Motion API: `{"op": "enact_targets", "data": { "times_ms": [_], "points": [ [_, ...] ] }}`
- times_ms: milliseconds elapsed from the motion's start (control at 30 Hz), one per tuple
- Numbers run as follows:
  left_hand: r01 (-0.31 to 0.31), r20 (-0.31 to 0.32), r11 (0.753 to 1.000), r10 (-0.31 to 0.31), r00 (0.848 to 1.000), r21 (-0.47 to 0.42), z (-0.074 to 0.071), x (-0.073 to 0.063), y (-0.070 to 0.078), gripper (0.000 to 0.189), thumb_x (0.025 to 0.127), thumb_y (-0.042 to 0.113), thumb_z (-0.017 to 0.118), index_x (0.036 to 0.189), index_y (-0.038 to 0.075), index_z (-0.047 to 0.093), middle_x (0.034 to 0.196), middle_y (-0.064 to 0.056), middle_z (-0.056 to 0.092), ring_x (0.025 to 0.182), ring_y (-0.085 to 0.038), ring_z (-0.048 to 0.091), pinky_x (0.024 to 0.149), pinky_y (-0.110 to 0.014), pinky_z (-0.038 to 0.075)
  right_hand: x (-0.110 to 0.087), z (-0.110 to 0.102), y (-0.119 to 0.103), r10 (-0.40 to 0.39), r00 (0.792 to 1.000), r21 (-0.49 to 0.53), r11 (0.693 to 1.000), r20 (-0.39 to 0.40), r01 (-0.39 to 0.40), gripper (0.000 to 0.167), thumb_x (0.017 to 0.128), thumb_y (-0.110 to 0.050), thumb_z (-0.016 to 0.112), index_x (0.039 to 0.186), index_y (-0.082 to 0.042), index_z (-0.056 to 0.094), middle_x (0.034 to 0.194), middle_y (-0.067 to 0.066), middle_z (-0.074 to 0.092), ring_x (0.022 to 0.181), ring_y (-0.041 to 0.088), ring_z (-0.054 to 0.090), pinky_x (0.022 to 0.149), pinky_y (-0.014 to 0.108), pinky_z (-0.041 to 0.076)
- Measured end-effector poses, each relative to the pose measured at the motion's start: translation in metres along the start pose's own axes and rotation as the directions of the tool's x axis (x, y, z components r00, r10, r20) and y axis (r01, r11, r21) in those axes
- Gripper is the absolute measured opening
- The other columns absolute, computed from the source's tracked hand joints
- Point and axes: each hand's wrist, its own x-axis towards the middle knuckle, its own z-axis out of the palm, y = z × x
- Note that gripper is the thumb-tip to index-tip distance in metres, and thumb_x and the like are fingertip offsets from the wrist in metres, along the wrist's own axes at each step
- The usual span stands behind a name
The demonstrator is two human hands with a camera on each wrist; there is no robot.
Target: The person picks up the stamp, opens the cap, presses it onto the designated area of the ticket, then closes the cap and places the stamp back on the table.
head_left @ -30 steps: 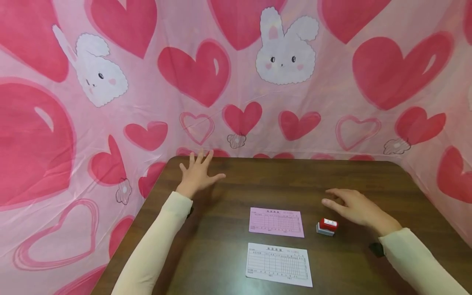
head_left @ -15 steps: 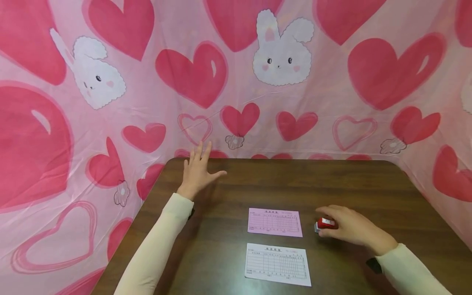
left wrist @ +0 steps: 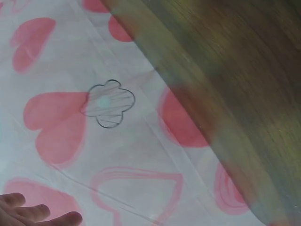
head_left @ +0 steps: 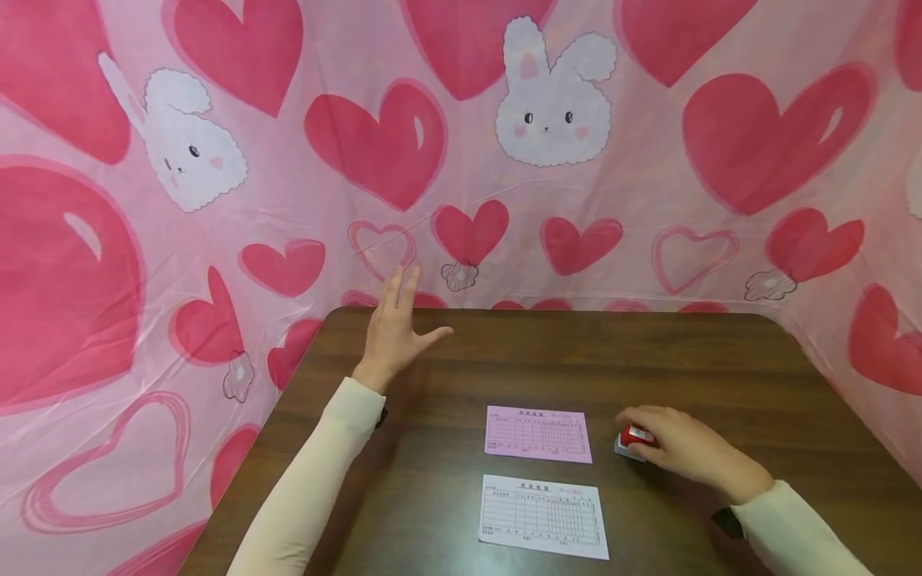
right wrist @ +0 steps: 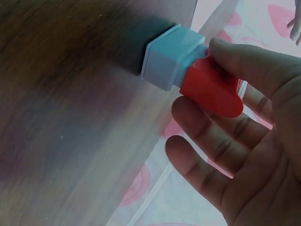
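Observation:
My right hand (head_left: 687,448) grips a small self-inking stamp (head_left: 637,436) by its red handle, at the right of the pink form (head_left: 538,434). In the right wrist view, the thumb lies on one side of the red handle (right wrist: 209,89) and fingers on the other. The stamp's light grey-blue base (right wrist: 170,60) is at the tabletop; whether it touches the wood is hard to tell. Nearer the camera lies a white form (head_left: 543,516) with a printed grid. My left hand (head_left: 394,336) is held over the table's far left, fingers straight, thumb spread, holding nothing.
The dark wood table (head_left: 562,352) has a rounded far-left corner. Behind it and at the sides hangs a pink cloth (head_left: 461,176) printed with hearts and rabbits, close to the table's edge.
My right hand has come down and toward me onto the stamp and taken hold of its handle. The left hand has risen slightly and turned, fingers closer together. The forms stay put.

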Motion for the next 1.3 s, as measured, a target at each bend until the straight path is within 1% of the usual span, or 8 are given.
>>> {"op": "enact_targets", "data": {
  "times_ms": [100, 233, 433, 567, 700, 900, 1133, 1300],
  "points": [
    [-0.015, 0.003, 1.000, 0.015, 1.000, -0.012, 0.000, 0.000, 0.008, 0.118, 0.075, 0.049, 0.096, 0.165, 0.011, 0.030, 0.166, -0.026, 0.033, 0.151, -0.047, 0.036, 0.112, -0.064, 0.042, 0.002, 0.001, 0.003, -0.042, 0.998, 0.007, 0.999, -0.047, 0.042, 0.030, 0.088, -0.015, 0.086, 0.115, -0.010, 0.072, 0.105, -0.005, 0.073, 0.087, 0.006, 0.062, 0.074, 0.035, 0.058],
    [-0.047, -0.007, 0.998, 0.047, 0.999, -0.044, 0.001, 0.000, 0.019, 0.117, 0.074, 0.047, 0.096, 0.164, 0.009, 0.033, 0.163, -0.026, 0.037, 0.149, -0.047, 0.039, 0.111, -0.064, 0.043, 0.006, -0.002, 0.004, -0.066, 0.983, 0.032, 0.997, -0.171, 0.073, 0.031, 0.085, -0.010, 0.088, 0.112, -0.008, 0.072, 0.100, -0.005, 0.073, 0.082, 0.001, 0.058, 0.068, 0.028, 0.055],
    [-0.121, -0.041, 0.989, 0.118, 0.992, -0.080, 0.007, 0.001, 0.037, 0.117, 0.071, 0.047, 0.099, 0.162, 0.006, 0.037, 0.160, -0.026, 0.042, 0.147, -0.049, 0.041, 0.112, -0.063, 0.043, 0.023, -0.011, -0.005, -0.013, 0.942, 0.110, 0.992, -0.336, 0.053, 0.036, 0.083, -0.005, 0.089, 0.114, -0.009, 0.072, 0.092, -0.005, 0.070, 0.073, 0.003, 0.055, 0.061, 0.024, 0.053],
    [-0.184, -0.054, 0.977, 0.180, 0.982, -0.103, 0.011, 0.002, 0.050, 0.117, 0.070, 0.045, 0.099, 0.161, 0.005, 0.038, 0.161, -0.025, 0.043, 0.149, -0.045, 0.041, 0.117, -0.058, 0.039, 0.037, -0.016, -0.017, 0.053, 0.914, 0.175, 0.984, -0.402, 0.020, 0.037, 0.085, -0.005, 0.088, 0.118, -0.007, 0.073, 0.093, 0.001, 0.073, 0.072, 0.009, 0.060, 0.062, 0.025, 0.056],
    [-0.231, -0.050, 0.965, 0.226, 0.973, -0.120, 0.016, 0.000, 0.064, 0.116, 0.070, 0.045, 0.099, 0.161, 0.006, 0.039, 0.162, -0.024, 0.043, 0.148, -0.046, 0.042, 0.115, -0.063, 0.039, 0.050, -0.018, -0.028, 0.115, 0.887, 0.242, 0.970, -0.448, -0.004, 0.036, 0.085, -0.006, 0.088, 0.118, -0.005, 0.073, 0.095, 0.006, 0.076, 0.072, 0.012, 0.064, 0.065, 0.024, 0.057],
    [-0.246, -0.002, 0.959, 0.248, 0.969, -0.137, 0.023, -0.005, 0.082, 0.114, 0.071, 0.049, 0.098, 0.161, 0.009, 0.039, 0.164, -0.020, 0.042, 0.148, -0.046, 0.041, 0.108, -0.072, 0.041, 0.067, -0.018, -0.042, 0.127, 0.850, 0.303, 0.952, -0.511, 0.040, 0.036, 0.084, -0.002, 0.088, 0.117, -0.004, 0.074, 0.093, 0.007, 0.077, 0.071, 0.012, 0.066, 0.066, 0.019, 0.055],
    [-0.283, 0.005, 0.945, 0.288, 0.958, -0.163, 0.030, -0.009, 0.103, 0.107, 0.072, 0.049, 0.097, 0.157, 0.009, 0.046, 0.160, -0.018, 0.047, 0.147, -0.044, 0.045, 0.108, -0.070, 0.042, 0.074, -0.022, -0.056, 0.145, 0.841, 0.375, 0.924, -0.522, 0.073, 0.038, 0.086, -0.002, 0.087, 0.121, -0.006, 0.074, 0.093, 0.006, 0.077, 0.071, 0.011, 0.066, 0.062, 0.020, 0.052],
    [-0.343, -0.015, 0.919, 0.347, 0.938, -0.196, 0.037, -0.016, 0.118, 0.106, 0.070, 0.046, 0.099, 0.156, 0.010, 0.048, 0.160, -0.015, 0.049, 0.147, -0.042, 0.045, 0.109, -0.071, 0.041, 0.074, -0.025, -0.063, 0.162, 0.842, 0.434, 0.896, -0.514, 0.092, 0.038, 0.087, 0.001, 0.084, 0.123, -0.003, 0.072, 0.095, 0.009, 0.077, 0.074, 0.010, 0.068, 0.064, 0.020, 0.054]
  ]
}}
